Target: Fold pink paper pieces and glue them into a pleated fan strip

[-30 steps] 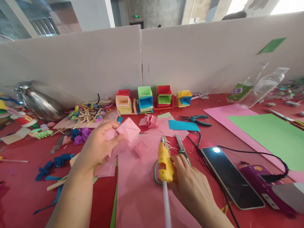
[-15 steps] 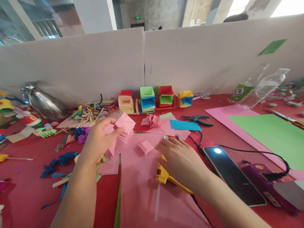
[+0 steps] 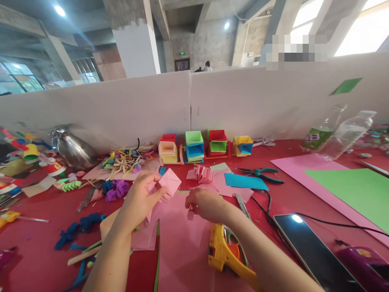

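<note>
Folded pink paper (image 3: 170, 183) is pinched between the thumb and fingers of my left hand (image 3: 144, 194), with several layers showing below its square top. My right hand (image 3: 206, 205) has its fingers closed on a small folded pink paper piece (image 3: 191, 215); most of that piece is hidden by the fingers. Both hands are over a large pink paper sheet (image 3: 182, 255). Beneath my right forearm lies a yellow glue gun (image 3: 219, 249), beside partly covered scissors (image 3: 242, 205). A cluster of folded pink pieces (image 3: 202, 174) rests just beyond my right hand.
Colourful folded paper boxes (image 3: 194, 146) line the partition. Teal-handled pliers (image 3: 264, 174), a blue paper strip (image 3: 246, 181) and a phone (image 3: 306, 247) with a cable lie to the right. Purple and blue crepe bits (image 3: 118, 190), sticks and a metal jug (image 3: 74, 150) are at left.
My right hand has moved left from above the glue gun and taken hold of the small folded pink piece from the sheet. My left hand still holds its paper. The view has tilted up.
</note>
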`<state>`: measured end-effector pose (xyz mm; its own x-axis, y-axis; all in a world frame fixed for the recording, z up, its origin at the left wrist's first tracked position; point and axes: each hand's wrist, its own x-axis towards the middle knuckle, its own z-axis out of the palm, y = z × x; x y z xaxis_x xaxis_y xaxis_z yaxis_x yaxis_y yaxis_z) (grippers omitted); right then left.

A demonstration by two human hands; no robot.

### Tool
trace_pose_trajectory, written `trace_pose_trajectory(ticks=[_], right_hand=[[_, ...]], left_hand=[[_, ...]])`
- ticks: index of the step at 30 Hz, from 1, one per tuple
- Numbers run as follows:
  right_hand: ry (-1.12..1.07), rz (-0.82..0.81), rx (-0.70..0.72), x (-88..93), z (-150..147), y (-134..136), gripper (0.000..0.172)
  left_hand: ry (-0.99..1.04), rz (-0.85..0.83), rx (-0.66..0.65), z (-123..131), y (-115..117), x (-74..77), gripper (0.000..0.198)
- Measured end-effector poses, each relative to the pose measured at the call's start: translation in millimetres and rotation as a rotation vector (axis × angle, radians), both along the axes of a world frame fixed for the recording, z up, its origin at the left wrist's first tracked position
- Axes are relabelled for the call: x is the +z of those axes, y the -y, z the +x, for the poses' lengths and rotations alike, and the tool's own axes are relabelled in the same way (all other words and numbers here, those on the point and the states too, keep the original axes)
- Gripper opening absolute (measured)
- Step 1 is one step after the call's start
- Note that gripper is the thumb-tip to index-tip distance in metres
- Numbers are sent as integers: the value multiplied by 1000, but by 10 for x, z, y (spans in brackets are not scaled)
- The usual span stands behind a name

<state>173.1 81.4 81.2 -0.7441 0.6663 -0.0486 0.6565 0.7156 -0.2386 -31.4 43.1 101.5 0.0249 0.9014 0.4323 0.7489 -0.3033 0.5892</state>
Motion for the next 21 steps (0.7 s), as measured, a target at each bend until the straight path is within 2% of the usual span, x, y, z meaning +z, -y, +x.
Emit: trace_pose_trajectory(ticks=[3, 4, 6, 8, 13, 21], right_hand=[[-204, -41, -25, 215, 234, -23, 24], [-375, -115, -52, 257, 302, -29, 22], [-659, -267, -41, 284, 404, -35, 16], [-838, -380, -29, 260, 454, -33, 11], [-1028, -462, -46, 222, 421, 13, 9], [-1150, -479, -86, 280, 410, 127, 7]], left_hand=[[-6, -10, -48, 62, 3, -3, 8], [-5, -12, -72, 87, 5, -6, 8], [-2, 0, -125, 141, 11, -18, 10], [6, 20, -158, 194, 23, -34, 11], [51, 88, -187, 291, 79, -35, 9], [-61, 212, -262, 367, 222, 77, 3]])
